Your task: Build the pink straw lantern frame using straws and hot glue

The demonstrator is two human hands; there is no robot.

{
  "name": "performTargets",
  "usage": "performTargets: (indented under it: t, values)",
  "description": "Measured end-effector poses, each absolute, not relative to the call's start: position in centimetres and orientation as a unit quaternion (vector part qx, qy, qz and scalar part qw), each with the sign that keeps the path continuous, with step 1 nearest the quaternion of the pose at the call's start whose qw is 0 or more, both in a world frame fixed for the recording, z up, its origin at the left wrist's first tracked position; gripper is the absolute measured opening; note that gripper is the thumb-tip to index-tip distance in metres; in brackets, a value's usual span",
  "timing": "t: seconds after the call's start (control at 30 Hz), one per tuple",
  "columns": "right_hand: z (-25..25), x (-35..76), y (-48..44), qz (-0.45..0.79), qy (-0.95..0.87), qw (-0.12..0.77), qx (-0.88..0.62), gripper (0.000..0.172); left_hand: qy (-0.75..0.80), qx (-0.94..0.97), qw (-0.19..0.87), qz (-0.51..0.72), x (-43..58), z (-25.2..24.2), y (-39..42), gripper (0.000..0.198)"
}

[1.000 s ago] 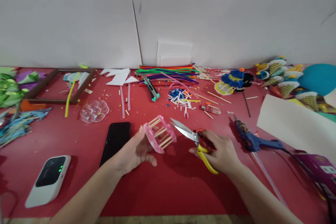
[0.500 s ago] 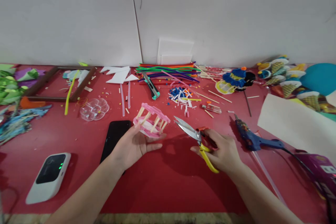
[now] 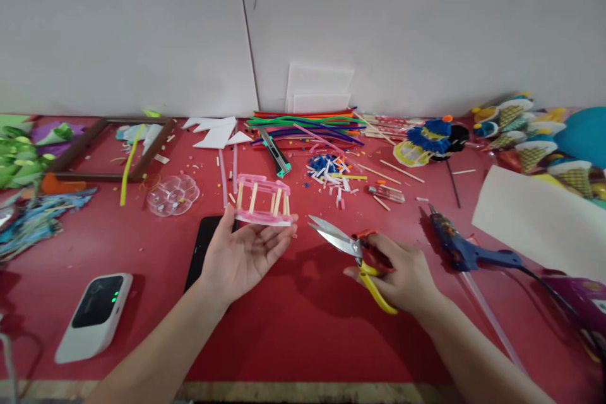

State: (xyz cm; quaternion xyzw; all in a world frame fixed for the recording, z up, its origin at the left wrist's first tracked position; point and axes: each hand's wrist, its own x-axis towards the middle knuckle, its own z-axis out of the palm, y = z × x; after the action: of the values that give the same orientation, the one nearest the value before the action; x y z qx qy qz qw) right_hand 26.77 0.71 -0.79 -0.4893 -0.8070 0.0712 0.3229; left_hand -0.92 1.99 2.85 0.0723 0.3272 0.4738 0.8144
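My left hand (image 3: 240, 259) is turned palm up, with its thumb and fingertips holding a small pink frame model (image 3: 263, 218) upright. Thin pale wooden sticks stand as posts between its pink top ring and its base, which has a white underside. To the right, my right hand (image 3: 402, 270) grips scissors (image 3: 338, 240) by the handles, one red and one yellow. The blades are slightly parted and point left toward the model without touching it. Beneath my left hand, a black phone (image 3: 202, 249) lies partly hidden.
Near my right forearm rests a blue hot glue gun (image 3: 459, 252). Behind the hands lie a utility knife (image 3: 274, 153), a pile of cut bits (image 3: 327, 169) and several pipe cleaners (image 3: 307, 121). A white device (image 3: 95, 315) sits at the left.
My left hand has tilted the pink frame model more upright, so its posts now show from the side. My right hand and the scissors stay almost where they were.
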Motion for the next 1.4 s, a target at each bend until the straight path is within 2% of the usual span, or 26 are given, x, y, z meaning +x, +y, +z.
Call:
performTargets:
  t: [0.33, 0.7, 0.77, 0.87, 0.97, 1.1, 1.23, 1.4]
  values:
    - [-1.0, 26.2, 0.4, 0.076, -0.816, 0.32, -0.475, 0.04, 0.258, 0.077, 0.849, 0.454, -1.1, 2.6, 1.8, 0.042]
    - [-0.9, 25.5, 0.1, 0.022, -0.813, 0.36, -0.458, 0.034, 0.224, 0.096, 0.879, 0.409, -0.5, 2.2, 1.4, 0.05]
    - [-0.9, 25.7, 0.1, 0.017, -0.811, 0.363, -0.458, 0.034, 0.256, 0.129, 0.849, 0.444, -0.2, 2.0, 1.3, 0.043]
    - [-0.8, 26.0, 0.2, 0.014, -0.805, 0.366, -0.466, 0.034, 0.336, 0.211, 0.741, 0.542, 0.5, 1.6, 1.0, 0.032]
    - [-0.8, 26.3, 0.2, 0.004, -0.8, 0.363, -0.478, 0.033, 0.386, 0.32, 0.616, 0.608, 0.9, 1.2, 0.7, 0.045]
    - [-0.8, 26.6, 0.4, -0.007, -0.801, 0.355, -0.481, 0.031, 0.414, 0.432, 0.513, 0.616, 0.7, 1.0, 0.5, 0.055]
    - [-0.8, 26.6, 0.6, -0.023, -0.805, 0.347, -0.481, 0.033, 0.421, 0.485, 0.478, 0.599, 0.2, 0.8, 0.5, 0.066]
    - [-0.9, 26.7, 0.8, -0.044, -0.804, 0.344, -0.483, 0.034, 0.421, 0.485, 0.525, 0.559, 0.0, 1.1, 0.5, 0.061]
